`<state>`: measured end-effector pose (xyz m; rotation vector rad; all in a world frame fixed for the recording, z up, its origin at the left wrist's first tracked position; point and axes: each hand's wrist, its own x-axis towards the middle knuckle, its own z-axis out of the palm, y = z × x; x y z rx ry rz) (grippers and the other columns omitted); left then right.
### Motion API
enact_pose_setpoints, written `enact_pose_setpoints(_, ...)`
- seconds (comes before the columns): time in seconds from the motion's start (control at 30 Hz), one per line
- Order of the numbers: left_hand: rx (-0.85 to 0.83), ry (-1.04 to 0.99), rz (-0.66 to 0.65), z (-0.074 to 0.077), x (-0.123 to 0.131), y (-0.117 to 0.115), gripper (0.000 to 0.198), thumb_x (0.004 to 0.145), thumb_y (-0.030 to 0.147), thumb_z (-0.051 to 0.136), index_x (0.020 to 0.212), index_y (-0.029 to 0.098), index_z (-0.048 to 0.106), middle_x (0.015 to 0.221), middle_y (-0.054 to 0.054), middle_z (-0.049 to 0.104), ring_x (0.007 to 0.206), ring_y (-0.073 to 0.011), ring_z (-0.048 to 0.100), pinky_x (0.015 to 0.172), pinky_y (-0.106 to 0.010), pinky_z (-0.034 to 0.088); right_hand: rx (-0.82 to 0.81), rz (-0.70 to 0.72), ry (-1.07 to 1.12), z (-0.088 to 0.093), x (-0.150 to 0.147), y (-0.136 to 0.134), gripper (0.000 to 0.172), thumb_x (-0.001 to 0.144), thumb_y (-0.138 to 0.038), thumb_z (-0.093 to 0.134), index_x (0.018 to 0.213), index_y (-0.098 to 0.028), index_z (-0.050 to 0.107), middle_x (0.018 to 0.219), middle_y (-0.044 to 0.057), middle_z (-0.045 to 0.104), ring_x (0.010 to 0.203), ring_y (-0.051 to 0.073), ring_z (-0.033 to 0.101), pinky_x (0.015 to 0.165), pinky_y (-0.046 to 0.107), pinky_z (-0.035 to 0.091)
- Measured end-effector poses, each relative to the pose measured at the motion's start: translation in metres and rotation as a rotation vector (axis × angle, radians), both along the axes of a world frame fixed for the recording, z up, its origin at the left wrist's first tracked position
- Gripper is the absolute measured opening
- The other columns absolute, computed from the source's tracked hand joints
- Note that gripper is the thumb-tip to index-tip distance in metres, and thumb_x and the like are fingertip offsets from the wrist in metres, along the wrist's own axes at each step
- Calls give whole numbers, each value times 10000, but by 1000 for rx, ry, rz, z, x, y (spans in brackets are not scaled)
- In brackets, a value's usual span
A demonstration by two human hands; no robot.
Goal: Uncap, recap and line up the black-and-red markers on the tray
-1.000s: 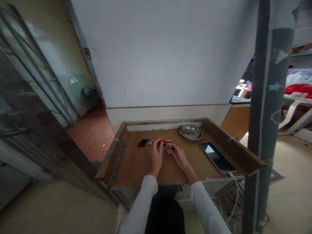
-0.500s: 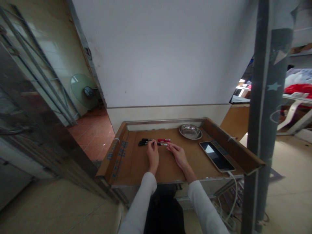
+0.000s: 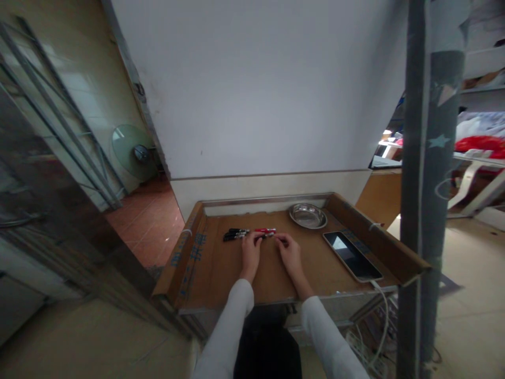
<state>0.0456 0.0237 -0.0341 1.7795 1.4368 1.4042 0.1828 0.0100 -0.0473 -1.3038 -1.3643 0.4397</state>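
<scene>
Hands rest side by side: your left hand and right hand both touch the markers; grip unclear.

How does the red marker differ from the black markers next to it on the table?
The red marker has a red barrel; the black markers have dark ones. The red marker is single, while the black markers lie as a small group. The red marker lies nearer the right hand, the black markers out past the left hand. All lie flat, roughly in line along the cardboard tabletop, at the fingertips.
</scene>
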Motion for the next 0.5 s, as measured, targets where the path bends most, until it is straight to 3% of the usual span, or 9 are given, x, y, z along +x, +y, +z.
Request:
enact_pose_setpoints(0.23,34,190,-36,-4,-5,14,254,753,14,512,878,198,635,917,-32,652,930,-181,550,881,-369,424,31,171,-491,1,-11,7,225,793,-126,497,898,-244,656,921,34,684,880,197,567,792,333,413)
enact_pose_setpoints(0.5,80,248,-12,-5,-8,3,332,750,-34,392,904,175,598,966,-55,581,997,-183,528,921,-362,414,-18,-186,-598,-10,-3,1,180,852,-266,488,849,-195,653,851,89,624,818,237,510,722,337,366)
